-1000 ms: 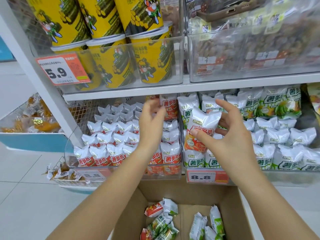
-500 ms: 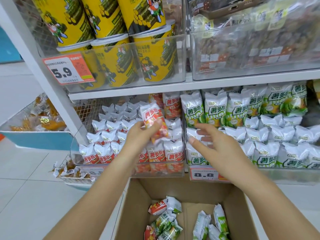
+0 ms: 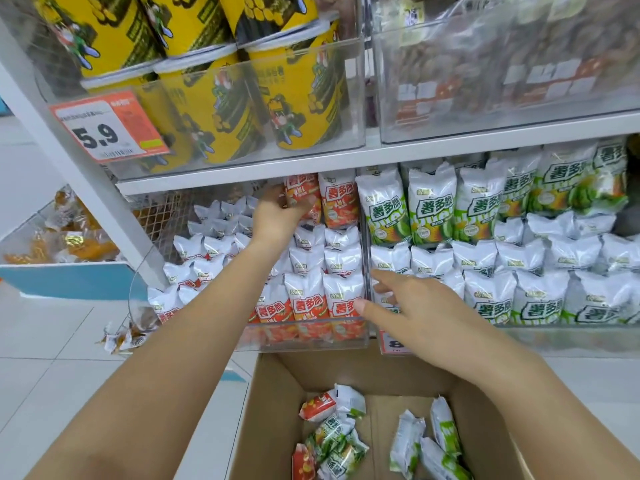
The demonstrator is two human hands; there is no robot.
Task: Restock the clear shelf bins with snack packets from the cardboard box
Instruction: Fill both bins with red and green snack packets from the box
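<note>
Head view looks down two bare forearms reaching toward the lower shelf. The left hand [image 3: 277, 216] is stretched far in and up, at the back of the clear bin [image 3: 304, 336] of red packets, just under the white shelf board [image 3: 242, 174]. Its fingers are curled round a red snack packet [image 3: 302, 194], which stands upright at the top back row, thumb across the packet's lower front; a second upright red packet [image 3: 338, 199] stands just beside the fingertips on the right. Below the wrist lie rows of white-and-red packets filling the bin.

The right hand [image 3: 412, 306] hangs lower and nearer, palm down, fingers straight and spread, holding nothing. Its fingertips [image 3: 379, 275] point left at the divider between the red bin and the bin of green packets [image 3: 485, 209]; whether they touch the wall is unclear. The thumb tip lies against a front-row red packet [image 3: 346, 303].

Below both forearms sits the open cardboard box [image 3: 277, 393], well apart from the fingers, with several loose red and green packets [image 3: 332, 434] on its floor.
</note>
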